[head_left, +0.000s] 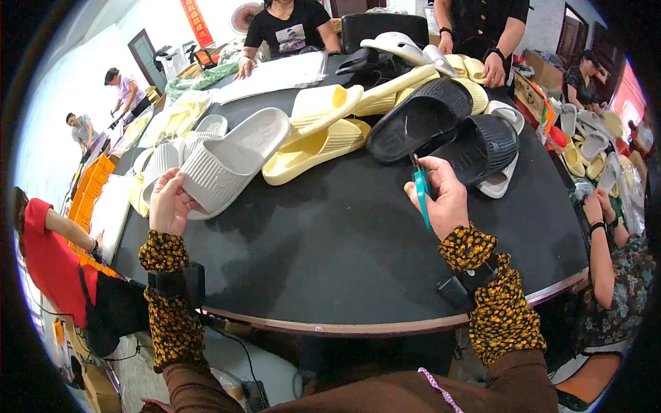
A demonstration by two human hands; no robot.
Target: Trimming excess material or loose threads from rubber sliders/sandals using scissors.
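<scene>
My left hand (171, 204) grips a light grey slide sandal (234, 158) by its ribbed strap, the sole tilted up and away to the right. In my right hand (444, 196) is a pair of teal-handled snips (422, 189), their dark tips pointing away from me near the black slides. A large black slide (418, 118) and a second black slide (478, 153) lie just beyond that hand. Between my hands, a pale yellow slide (317, 153) rests on the dark table, with another yellow slide (323, 103) on top of it.
More slides form a heap at the table's far side, with a white slide (396, 47) on top. White sheets (275, 77) lie at the far left of the dark table (317, 261). Co-workers stand or sit around it. An orange crate (89, 196) stands at left.
</scene>
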